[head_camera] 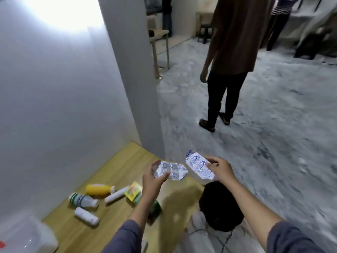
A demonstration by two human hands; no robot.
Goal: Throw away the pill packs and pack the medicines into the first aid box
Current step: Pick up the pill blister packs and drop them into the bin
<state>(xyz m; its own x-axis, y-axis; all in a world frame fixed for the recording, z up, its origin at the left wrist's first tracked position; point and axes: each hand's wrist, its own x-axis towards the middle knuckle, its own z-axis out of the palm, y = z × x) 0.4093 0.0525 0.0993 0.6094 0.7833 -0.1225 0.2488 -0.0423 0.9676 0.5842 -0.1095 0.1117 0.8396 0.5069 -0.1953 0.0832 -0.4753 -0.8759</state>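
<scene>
My left hand (152, 177) grips a crumpled silver pill pack (175, 170), and my right hand (221, 168) grips a white pill pack with blue print (197, 166). Both packs hang in the air past the right edge of the wooden table (113, 170), above a dark round bin (221, 207) on the floor. On the table lie a yellow bottle (97, 189), a white bottle with a green cap (82, 200), two more white bottles (116, 194) (86, 216), a yellow-green box (134, 192) and a green pack (156, 209). The translucent first aid box (25, 234) sits at the lower left.
A grey partition wall (131, 70) stands behind the table. A person in a brown shirt and dark trousers (229, 61) stands on the grey floor a few steps ahead. A cable (209, 234) runs on the floor beside the bin. Chairs and tables stand far back.
</scene>
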